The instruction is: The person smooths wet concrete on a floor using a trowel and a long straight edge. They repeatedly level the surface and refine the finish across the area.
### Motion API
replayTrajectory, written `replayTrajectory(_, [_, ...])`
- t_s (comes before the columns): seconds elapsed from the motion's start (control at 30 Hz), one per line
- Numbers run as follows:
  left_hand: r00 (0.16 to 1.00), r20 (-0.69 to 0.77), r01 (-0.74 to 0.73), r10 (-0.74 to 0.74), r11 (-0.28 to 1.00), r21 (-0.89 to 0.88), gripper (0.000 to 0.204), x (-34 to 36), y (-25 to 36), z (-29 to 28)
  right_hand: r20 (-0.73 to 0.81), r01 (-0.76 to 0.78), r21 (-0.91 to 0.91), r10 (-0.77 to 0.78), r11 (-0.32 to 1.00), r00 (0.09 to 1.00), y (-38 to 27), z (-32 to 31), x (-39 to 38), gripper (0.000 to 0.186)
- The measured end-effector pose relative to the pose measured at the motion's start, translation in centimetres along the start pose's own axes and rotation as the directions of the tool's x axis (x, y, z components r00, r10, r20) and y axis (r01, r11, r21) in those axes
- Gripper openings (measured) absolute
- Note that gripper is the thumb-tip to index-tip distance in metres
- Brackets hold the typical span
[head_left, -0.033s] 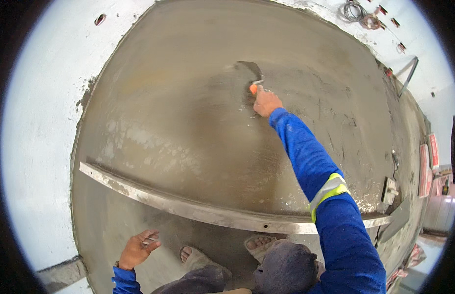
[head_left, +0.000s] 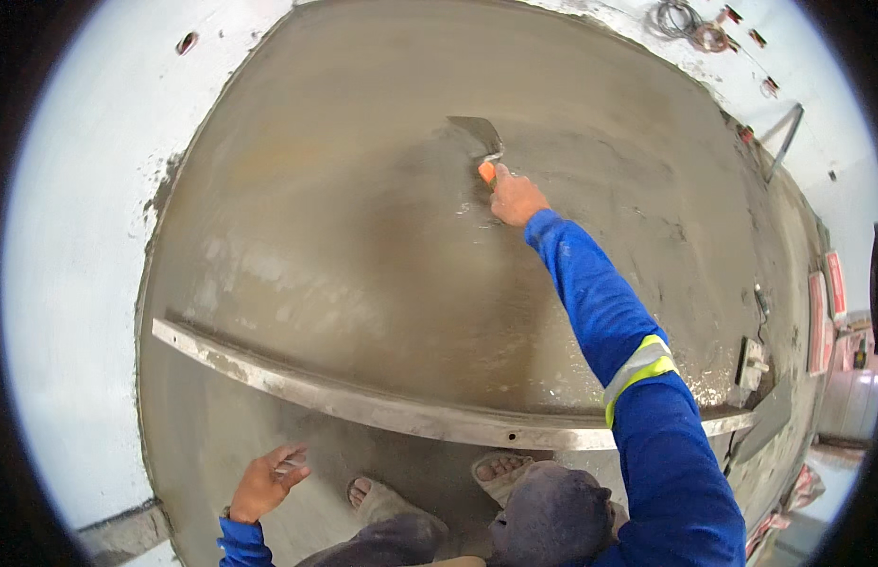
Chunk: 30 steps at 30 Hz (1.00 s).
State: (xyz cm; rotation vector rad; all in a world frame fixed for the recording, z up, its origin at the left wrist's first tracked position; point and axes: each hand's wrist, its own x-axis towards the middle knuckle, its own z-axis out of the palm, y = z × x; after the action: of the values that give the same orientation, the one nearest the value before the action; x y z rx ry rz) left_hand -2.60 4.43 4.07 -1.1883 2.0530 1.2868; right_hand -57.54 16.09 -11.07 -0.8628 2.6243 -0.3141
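Observation:
My right hand [head_left: 517, 198] reaches out ahead and is wrapped round the orange handle of a trowel [head_left: 476, 135]. The trowel's thin grey blade points away and to the left, lying against the wet grey mortar [head_left: 363, 198] of the floor. At the lower left, my left hand [head_left: 269, 482] hangs in the air near my knee, fingers loosely bent and apart from the thumb, with nothing visibly held. Between my feet and the wet mortar, a long metal straightedge [head_left: 382, 412] lies across the floor, touched by neither hand.
White walls [head_left: 89, 236] border the mortar at left and far right. A float [head_left: 752, 365] and a flat grey plate [head_left: 762, 425] lie at the straightedge's right end. Red-and-white bags [head_left: 819, 326] stand farther right, and coiled cable [head_left: 680, 19] hangs at the upper right.
The trowel blade has shifted slightly to the left over the mortar, its angle a little changed. My left hand and the straightedge stay where they were.

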Motion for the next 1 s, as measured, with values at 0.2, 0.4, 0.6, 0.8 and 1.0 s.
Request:
replayTrajectory(0.2, [0.998, -0.009, 0.061, -0.061, 0.997, 0.055, 0.045, 1.0, -4.5, -0.1, -0.234, -0.438, 0.107, 0.451, 0.893, 0.861, 17.5, -5.4, 0.4, 0.054])
replayTrajectory(0.4, [0.972, 0.002, 0.233, -0.235, 0.966, 0.11, 0.043, 0.8, -9.6, -1.0, -0.341, -0.734, 0.128, 0.724, 0.667, 0.599, 36.6, -5.8, -1.2, 0.051])
replayTrajectory(0.6, [0.961, -0.059, 0.274, -0.271, 0.961, 0.049, 0.047, -0.6, -11.8, -2.0, -0.332, -0.631, 0.172, 0.648, 0.757, 0.686, 35.2, -4.5, 1.8, 0.051])
replayTrajectory(0.8, [0.964, -0.097, 0.255, -0.248, 0.965, 0.065, 0.045, -2.0, -9.3, -1.4, -0.237, -0.509, 0.137, 0.526, 0.85, 0.816, 21.8, -2.1, 6.8, 0.056])
replayTrajectory(1.0, [0.984, -0.086, 0.168, -0.158, 0.979, 0.118, 0.044, -1.2, -5.6, -0.7, -0.167, -0.323, 0.158, 0.347, 0.933, 0.923, 6.2, 1.5, 6.8, 0.052])
